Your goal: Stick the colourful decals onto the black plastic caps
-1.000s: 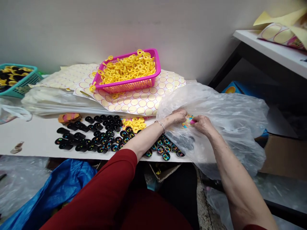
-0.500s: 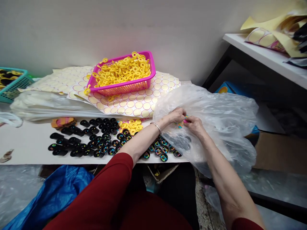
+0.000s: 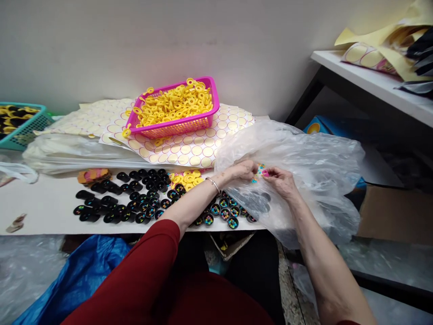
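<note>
My left hand (image 3: pixel 241 171) and my right hand (image 3: pixel 282 180) meet on top of a large crumpled clear plastic bag (image 3: pixel 304 158) at the right end of the white table (image 3: pixel 40 212). The right fingers pinch a small pink piece (image 3: pixel 265 173). Small coloured bits (image 3: pixel 259 170) lie between the two hands. The left fingers are curled on the bag beside those bits. Rows of small black caps with coloured beads inside (image 3: pixel 149 203) lie on the table under my left forearm.
A pink basket of yellow rings (image 3: pixel 176 108) rests on sheets of round stickers (image 3: pixel 199 144) at the back. A teal basket (image 3: pixel 20 124) stands far left. A loose pile of yellow rings (image 3: pixel 184 178) lies near the caps. A shelf (image 3: pixel 372 81) stands at the right, a blue bag (image 3: pixel 74 271) below the table.
Both hands stay together on the plastic bag. The right fingers keep working the pink piece. The view has shifted slightly; nothing else on the table has moved.
</note>
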Tool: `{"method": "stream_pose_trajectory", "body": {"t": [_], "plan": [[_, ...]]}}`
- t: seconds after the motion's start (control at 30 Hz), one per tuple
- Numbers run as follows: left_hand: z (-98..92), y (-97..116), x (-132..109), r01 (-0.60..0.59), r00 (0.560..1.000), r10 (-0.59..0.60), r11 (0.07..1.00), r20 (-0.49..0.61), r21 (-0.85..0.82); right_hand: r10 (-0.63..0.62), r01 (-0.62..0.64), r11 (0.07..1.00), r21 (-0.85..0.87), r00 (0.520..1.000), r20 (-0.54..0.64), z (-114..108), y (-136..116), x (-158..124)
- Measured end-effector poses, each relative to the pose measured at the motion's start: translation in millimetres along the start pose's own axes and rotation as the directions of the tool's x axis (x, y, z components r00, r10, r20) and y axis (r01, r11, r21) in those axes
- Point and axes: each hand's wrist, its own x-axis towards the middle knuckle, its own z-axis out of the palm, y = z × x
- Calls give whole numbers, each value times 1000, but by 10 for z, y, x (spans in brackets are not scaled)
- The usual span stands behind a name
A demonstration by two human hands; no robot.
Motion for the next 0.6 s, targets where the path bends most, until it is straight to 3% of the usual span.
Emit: {"method": "stream_pose_trajectory", "body": {"t": [0.17, 0.3, 0.4, 0.6], "plan": [[31, 65, -123, -31, 999, 37, 987, -33, 157, 11, 84, 919, -385, 971, 238, -4, -183, -96], [63, 88, -158, -47, 999, 44, 978, 17, 205, 100, 105, 764, -637, 956, 277, 82, -260, -112], [75, 92, -137, -1, 1000, -4, 984, 30, 179, 126, 78, 738, -671, 960, 249, 174, -264, -87], [26, 145, -101, 7, 1000, -7, 996, -1, 94, 61, 62, 840, -540, 976, 208, 247, -158, -73]]}}
